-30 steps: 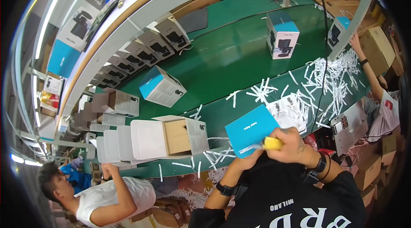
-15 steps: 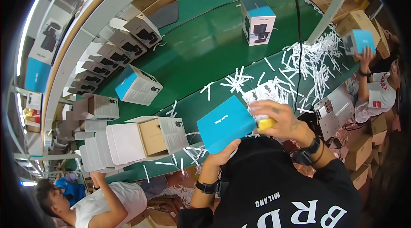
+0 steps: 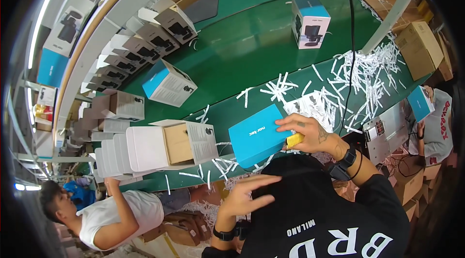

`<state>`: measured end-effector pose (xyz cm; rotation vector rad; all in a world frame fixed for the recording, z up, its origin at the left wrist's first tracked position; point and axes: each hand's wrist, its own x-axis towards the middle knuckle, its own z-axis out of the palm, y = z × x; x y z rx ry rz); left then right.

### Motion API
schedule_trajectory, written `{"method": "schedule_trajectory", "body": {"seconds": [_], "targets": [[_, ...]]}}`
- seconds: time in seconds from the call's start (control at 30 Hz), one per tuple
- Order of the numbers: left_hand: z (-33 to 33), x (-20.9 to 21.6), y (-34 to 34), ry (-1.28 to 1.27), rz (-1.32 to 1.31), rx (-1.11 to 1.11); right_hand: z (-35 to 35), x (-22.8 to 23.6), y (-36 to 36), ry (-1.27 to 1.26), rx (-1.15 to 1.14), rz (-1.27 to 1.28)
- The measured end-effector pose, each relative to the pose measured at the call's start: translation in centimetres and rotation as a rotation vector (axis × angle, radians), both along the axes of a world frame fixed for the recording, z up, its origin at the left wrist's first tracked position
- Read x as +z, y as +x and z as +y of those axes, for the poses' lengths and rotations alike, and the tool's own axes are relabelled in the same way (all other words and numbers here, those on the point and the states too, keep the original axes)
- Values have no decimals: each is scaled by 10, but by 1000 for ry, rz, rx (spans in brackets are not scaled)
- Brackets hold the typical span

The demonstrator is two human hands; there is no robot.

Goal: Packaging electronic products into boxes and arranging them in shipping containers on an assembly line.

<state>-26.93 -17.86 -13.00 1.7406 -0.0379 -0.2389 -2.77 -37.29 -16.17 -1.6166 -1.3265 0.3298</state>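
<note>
A blue-topped box (image 3: 259, 137) is tilted over the near edge of the green bench, in front of my chest. My right hand (image 3: 312, 134) grips its right end, fingers over the top face. A small yellow object (image 3: 293, 140) is also in that hand; its kind is too covered to tell. My left hand (image 3: 247, 195) is off the box, just below its left corner, with fingers stretched apart and nothing in it. Left of the box stands an open white carton (image 3: 152, 149) with a brown cardboard insert, at the front of a row of similar open cartons.
Shredded paper strips (image 3: 358, 79) heap at the right of the green bench (image 3: 242, 50). Closed boxes (image 3: 311, 28) stand on it. A black cable (image 3: 349, 40) hangs down. One person (image 3: 126, 214) is at the left; another (image 3: 433, 122) at the right holds a blue box (image 3: 420, 103).
My left hand has let go of the blue box and drawn down, away from it. My right hand's fingers have moved onto the box top. The person at right has lowered their box.
</note>
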Motion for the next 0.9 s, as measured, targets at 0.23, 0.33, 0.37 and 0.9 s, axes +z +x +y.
{"method": "schedule_trajectory", "body": {"seconds": [0.23, 0.33, 0.37, 0.9], "targets": [[2, -3, 37, 641, -223, 556, -9, -18, -14, -4, -50, -12], [-2, -21, 40, 510, -209, 502, -9, -24, -16, 13, -58, 8], [-2, -25, 39, 489, -198, 483, -9, -26, -16, 22, -61, 15], [10, -77, 21, 199, -248, 458, -15, -31, -48, 37, -166, -251]]}}
